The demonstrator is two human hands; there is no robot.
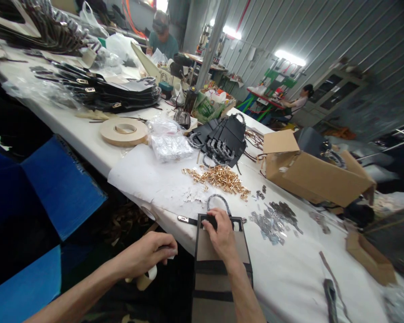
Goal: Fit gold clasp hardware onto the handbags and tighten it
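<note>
My left hand (156,251) is closed in front of the table edge. A small piece of white tape (171,256) shows at its fingertips, and a tape roll (145,280) is just below the hand; whether the two are joined I cannot tell. My right hand (221,233) rests with thumb and fingers apart on the top end of a brown and black bag piece (207,251), which hangs over the table's front edge. A wrapped loop handle (218,197) stands out beyond it. To its left sticks out a dark strap with a metal fitting (187,220).
Beyond the bag piece lie a heap of gold fittings (224,178) and flat silver plates (272,224). Black handled pieces (222,139), a large tape roll (124,131) and a cardboard box (316,175) sit further back. Blue box flaps (63,184) rise at left. Two people work in the background.
</note>
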